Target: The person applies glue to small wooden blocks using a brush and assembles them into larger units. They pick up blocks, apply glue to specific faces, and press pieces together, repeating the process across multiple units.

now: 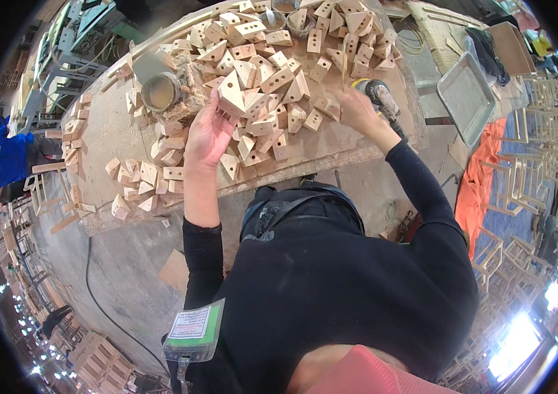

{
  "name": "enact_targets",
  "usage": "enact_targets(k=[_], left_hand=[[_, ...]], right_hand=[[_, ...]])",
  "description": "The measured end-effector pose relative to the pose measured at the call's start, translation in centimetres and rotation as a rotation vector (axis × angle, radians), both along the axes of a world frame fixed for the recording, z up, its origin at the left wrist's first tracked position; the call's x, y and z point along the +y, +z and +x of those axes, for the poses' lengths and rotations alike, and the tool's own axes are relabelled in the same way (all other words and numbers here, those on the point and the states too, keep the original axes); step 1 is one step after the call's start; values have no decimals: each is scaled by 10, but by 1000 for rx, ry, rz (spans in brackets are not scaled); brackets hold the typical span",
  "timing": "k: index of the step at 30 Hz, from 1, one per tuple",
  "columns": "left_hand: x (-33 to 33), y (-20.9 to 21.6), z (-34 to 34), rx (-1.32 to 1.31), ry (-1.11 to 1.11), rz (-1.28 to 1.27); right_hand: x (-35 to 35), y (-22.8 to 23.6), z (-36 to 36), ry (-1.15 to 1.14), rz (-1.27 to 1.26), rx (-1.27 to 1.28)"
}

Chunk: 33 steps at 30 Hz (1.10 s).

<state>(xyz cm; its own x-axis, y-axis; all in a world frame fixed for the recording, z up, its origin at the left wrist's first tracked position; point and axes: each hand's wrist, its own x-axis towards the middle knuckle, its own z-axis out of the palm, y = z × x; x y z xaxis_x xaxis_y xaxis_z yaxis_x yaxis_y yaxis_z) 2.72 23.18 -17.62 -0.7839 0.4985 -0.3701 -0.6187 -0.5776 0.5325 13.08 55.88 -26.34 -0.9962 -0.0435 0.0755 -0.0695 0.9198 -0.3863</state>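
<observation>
My left hand (209,136) grips a pale wooden corner block (232,94) with drilled holes, held up over the heap on the workbench (95,146). Closed fingers of my right hand (360,113) hold a thin wooden stick (344,65) that points away from me; its far end is hard to make out against the blocks. Many similar drilled blocks (278,80) lie piled between and beyond my hands. Left of my left hand, a round pot (161,92) of tan liquid stands on a crusted, messy patch.
A yellow and black power tool (377,95) lies right of my right hand. More blocks (141,176) sit at the near left. Farther right are a grey tray (466,98), orange sheeting (483,177) and wooden frames (525,177). A cable (105,305) crosses the floor.
</observation>
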Motion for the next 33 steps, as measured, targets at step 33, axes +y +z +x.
enact_targets(k=[33], left_hand=[[16,-62,12,746,6,-1011]], right_hand=[[-46,38,25,-358,-209,176]])
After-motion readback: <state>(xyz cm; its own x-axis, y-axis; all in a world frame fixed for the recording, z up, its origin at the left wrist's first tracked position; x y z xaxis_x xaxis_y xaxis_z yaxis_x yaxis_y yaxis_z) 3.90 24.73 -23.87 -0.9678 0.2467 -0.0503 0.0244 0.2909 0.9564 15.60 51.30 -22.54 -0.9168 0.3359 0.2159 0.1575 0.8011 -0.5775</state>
